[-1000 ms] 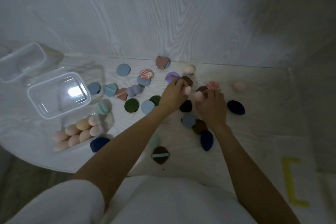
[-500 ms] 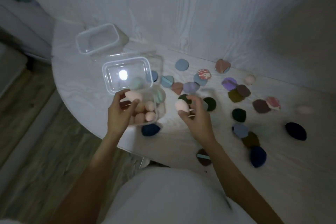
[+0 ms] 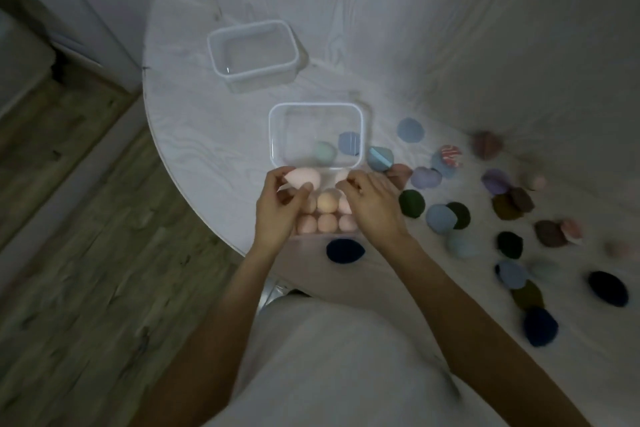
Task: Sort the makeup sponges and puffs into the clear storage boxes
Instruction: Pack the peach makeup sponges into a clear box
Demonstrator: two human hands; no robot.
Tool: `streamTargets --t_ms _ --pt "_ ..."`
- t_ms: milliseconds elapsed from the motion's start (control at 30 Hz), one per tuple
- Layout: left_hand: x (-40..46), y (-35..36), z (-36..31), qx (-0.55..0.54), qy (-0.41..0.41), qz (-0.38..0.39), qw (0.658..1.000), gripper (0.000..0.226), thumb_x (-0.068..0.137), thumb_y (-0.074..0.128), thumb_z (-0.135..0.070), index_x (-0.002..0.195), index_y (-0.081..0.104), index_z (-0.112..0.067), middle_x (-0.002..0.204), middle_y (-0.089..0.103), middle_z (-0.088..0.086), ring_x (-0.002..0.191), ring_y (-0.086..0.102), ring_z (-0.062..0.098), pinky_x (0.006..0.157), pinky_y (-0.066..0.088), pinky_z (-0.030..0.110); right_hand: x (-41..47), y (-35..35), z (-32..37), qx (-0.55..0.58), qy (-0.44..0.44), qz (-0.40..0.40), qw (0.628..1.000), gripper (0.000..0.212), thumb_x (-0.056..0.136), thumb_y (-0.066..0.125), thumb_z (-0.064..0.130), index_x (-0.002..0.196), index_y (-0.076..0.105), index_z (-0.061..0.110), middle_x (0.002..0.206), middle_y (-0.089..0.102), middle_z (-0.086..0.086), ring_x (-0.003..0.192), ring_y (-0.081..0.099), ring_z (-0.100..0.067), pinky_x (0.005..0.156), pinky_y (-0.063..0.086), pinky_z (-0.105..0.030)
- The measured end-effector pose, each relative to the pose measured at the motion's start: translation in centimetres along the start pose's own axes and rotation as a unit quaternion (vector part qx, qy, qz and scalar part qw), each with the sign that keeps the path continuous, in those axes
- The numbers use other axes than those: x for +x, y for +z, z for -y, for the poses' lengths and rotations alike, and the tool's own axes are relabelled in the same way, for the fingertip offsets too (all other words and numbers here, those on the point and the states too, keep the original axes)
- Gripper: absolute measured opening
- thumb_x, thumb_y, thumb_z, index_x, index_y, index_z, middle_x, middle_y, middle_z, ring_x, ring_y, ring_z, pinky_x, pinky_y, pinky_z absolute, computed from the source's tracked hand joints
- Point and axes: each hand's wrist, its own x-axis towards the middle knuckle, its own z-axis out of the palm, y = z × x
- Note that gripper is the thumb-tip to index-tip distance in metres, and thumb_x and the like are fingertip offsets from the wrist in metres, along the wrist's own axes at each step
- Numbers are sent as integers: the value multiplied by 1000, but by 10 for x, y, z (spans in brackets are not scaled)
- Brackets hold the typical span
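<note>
A pink teardrop sponge (image 3: 300,177) is pinched between thumb and curled fingers of the left hand (image 3: 277,211), held just above the near clear box (image 3: 325,215), whose walls are barely visible. A second pale pink sponge (image 3: 341,176) is partly seen at the fingertips of the right hand (image 3: 372,208) – the fingers are curled around it, though the grip itself is mostly hidden by the hand. Both hands are placed over the near box, where peach and pink egg sponges (image 3: 327,203) are packed in rows. Just behind it a middle clear box (image 3: 277,135) is seen, with a green sponge (image 3: 325,151) and a blue puff (image 3: 349,144) showing through it; whether they lie inside or behind cannot be told. A far clear box (image 3: 254,55) is set further back on the white table (image 3: 194,135), apart from the others. A navy puff (image 3: 345,251) lies just beside the near box, by the right wrist. Loose puffs are scattered to the right – a dark green puff (image 3: 411,203), a light blue puff (image 3: 440,219), a red marbled puff (image 3: 451,156), a black puff (image 3: 607,288). That side is motion-blurred.
</note>
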Motion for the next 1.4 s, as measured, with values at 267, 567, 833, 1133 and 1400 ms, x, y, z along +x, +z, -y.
streamTargets --t_ms 267,567,833,1133,1400 --pt "-3 2 6 -23 -7 1 1000 30 85 67 -17 111 53 -22 100 61 -13 84 59 -5 70 45 9 4 -1 2 -65 -34 23 997 25 67 69 9 91 63 11 92 61 -9 81 56 -27 69 47 -36" --pt "-6 2 12 -43 -7 4 999 32 85 66 -16 114 52 -21 101 62 -12 87 61 -4 77 49 14 20 -9 5 11 61 66 996 25 74 68 7 97 59 7 95 60 -17 76 58 -30 60 49 -35" --pt "-8 4 12 -27 -3 -7 1000 33 85 67 -19 113 52 -26 102 61 -17 89 58 -6 77 47 12 14 0 4 -193 -48 88 976 12 65 71 8 61 63 16 67 58 -2 68 53 -20 63 36 -29" --pt "-9 6 15 -4 5 -3 1000 33 85 67 -22 113 51 -27 103 60 -19 95 59 1 81 49 19 -7 8 4 -170 -46 76 981 8 72 67 16 66 61 18 64 63 2 70 50 -21 63 19 -30" --pt "-8 9 15 21 39 41 998 34 84 67 -16 114 54 -24 110 63 -4 99 59 6 79 48 13 -13 0 -5 -44 0 78 996 29 83 40 25 93 64 12 104 63 -8 94 54 -26 81 44 -36"
